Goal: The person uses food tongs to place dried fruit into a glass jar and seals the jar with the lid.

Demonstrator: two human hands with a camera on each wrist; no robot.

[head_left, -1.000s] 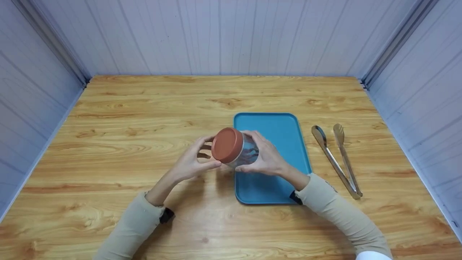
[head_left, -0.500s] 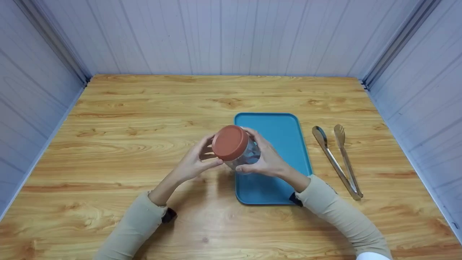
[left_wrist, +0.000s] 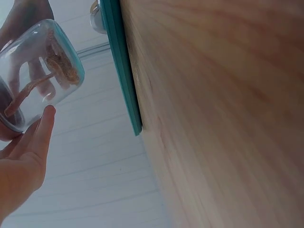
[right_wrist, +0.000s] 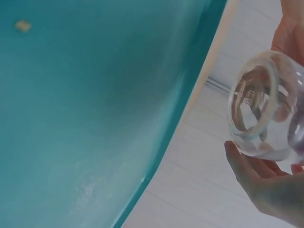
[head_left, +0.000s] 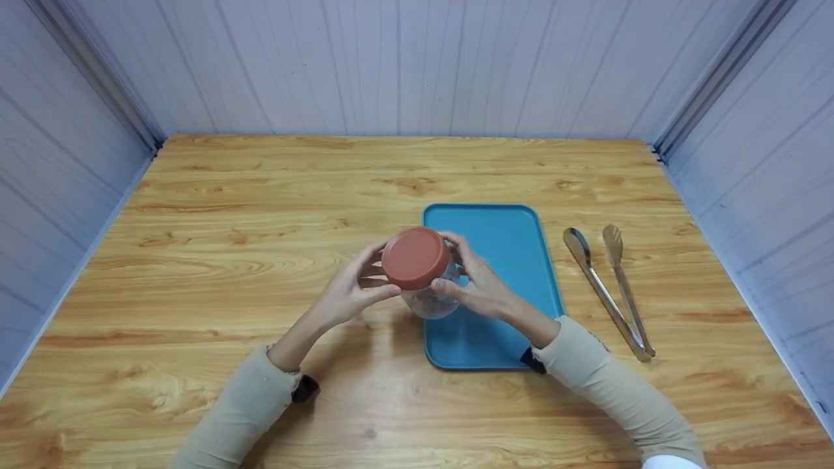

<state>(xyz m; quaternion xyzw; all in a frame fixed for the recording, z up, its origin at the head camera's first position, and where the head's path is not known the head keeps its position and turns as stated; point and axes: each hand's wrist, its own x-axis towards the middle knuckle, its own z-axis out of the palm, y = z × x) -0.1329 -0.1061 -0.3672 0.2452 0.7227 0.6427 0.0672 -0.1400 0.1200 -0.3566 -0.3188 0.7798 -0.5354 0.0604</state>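
A clear jar (head_left: pixel 430 303) with an orange-brown screw lid (head_left: pixel 415 258) is held in the air over the left edge of the blue tray (head_left: pixel 488 342), its lid tipped a little toward the left. My left hand (head_left: pixel 348 290) grips the lid's left side. From the right, my right hand (head_left: pixel 479 280) holds the jar just under the lid, thumb at the lid's lower rim. Through the glass in the left wrist view, brownish strips of something (left_wrist: pixel 59 66) lie inside; their kind is unclear. The lid is mostly out of sight in both wrist views.
Metal tongs (head_left: pixel 609 293) lie spread on the wooden table (head_left: pixel 260 215), right of the tray. A small yellowish crumb (right_wrist: pixel 23 25) sits on the tray in the right wrist view. Pale panel walls (head_left: pixel 397 65) stand around the table's back and sides.
The jar has turned more upright, its lid swinging to face upward. My right thumb has shifted from the glass up to the lid's rim. My left hand has barely moved.
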